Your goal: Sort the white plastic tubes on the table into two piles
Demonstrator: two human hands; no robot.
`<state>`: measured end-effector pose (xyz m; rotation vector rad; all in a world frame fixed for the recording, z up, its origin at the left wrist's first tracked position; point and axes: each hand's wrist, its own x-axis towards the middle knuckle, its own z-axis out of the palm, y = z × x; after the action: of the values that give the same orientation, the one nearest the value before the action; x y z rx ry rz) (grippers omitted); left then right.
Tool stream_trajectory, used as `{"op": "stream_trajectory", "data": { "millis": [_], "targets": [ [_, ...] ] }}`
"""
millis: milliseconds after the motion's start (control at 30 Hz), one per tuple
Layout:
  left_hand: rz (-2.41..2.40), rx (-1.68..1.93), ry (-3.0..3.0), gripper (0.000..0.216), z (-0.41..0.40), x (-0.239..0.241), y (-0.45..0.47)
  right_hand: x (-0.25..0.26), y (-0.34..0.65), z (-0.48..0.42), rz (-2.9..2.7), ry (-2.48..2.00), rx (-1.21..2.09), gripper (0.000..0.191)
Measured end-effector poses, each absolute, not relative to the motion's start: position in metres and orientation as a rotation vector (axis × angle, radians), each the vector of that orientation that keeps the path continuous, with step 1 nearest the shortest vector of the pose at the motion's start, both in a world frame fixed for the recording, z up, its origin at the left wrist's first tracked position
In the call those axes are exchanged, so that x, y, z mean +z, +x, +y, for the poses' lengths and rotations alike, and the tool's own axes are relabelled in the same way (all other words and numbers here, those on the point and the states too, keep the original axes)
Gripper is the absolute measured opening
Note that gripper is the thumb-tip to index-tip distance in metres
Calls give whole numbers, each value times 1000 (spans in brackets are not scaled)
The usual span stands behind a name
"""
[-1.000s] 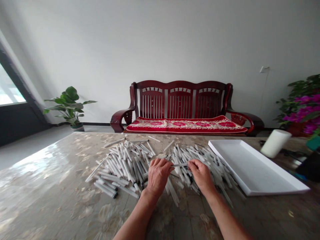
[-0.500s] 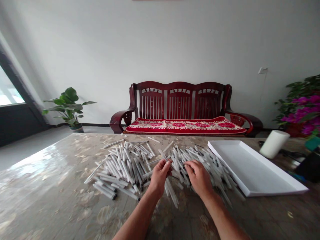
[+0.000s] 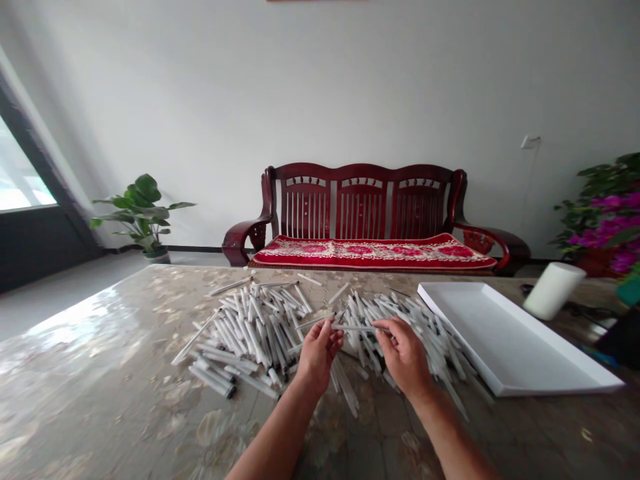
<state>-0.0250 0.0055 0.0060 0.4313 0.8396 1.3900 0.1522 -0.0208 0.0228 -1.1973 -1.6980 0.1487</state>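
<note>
Whitish pens (image 3: 256, 335) (some black-ended)

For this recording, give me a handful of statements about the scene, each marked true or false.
1. The left hand and right hand hold a slender piece between them. True.
2. A wooden bench stands beyond the table. True.
3. The seat cover is plain blue. False: it is red with a pale pattern.
4. The white tray lies between the left heap and the right heap. False: it lies to the right of both.
5. A white cylinder is left of the tray. False: it is on the tray's right side.
</note>
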Motion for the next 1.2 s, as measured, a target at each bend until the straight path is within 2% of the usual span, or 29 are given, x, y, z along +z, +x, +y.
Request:
{"op": "stream_trajectory", "data": {
  "millis": [100,267,633,800,900,1000,1200],
  "targets": [
    [834,1382,437,18,9,4,-29,26,155,-24,-1682,-1171,71,21],
    [855,1406,511,28,13,-3,-32,25,162,-25,-1528,-1195,46,23],
    [1135,1756,627,28,23,-10,-46,12,188,-1,-721,-1286,250,37],
    [1349,1538,1089,20,20,-10,-43,11,164,-4,-1023,-1250,606,46],
    [1440,1582,1333,22,14,-5,-38,13,144,-12,-1141,-1213,787,45],
    [1260,1584,1372,30,8,2,-30,16,129,-19,-1152,-1197,935,44],
    [822,1442,1026,39,-3,12,-14,22,122,-27,-1404,-1148,1112,39]
  ]
}}
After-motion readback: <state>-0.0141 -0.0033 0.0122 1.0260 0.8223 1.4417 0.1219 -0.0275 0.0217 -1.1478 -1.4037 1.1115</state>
